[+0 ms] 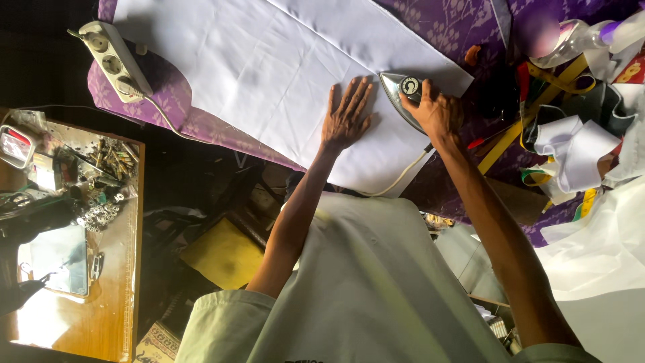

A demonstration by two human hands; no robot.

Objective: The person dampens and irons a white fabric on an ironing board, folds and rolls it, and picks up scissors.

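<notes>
The left hand (347, 115) lies open, palm down and fingers spread, flat on a white cloth (282, 74) spread over a desk (195, 124) covered in purple patterned fabric. Just beside it, the right hand (437, 114) is closed around the handle of an iron (402, 94), which rests on the same cloth near its edge. A white cord (402, 176) trails from the iron off the desk. A power strip (113, 60) sits at the far corner, and scraps of white cloth with a yellow tape measure (531, 111) lie beyond the right hand.
</notes>
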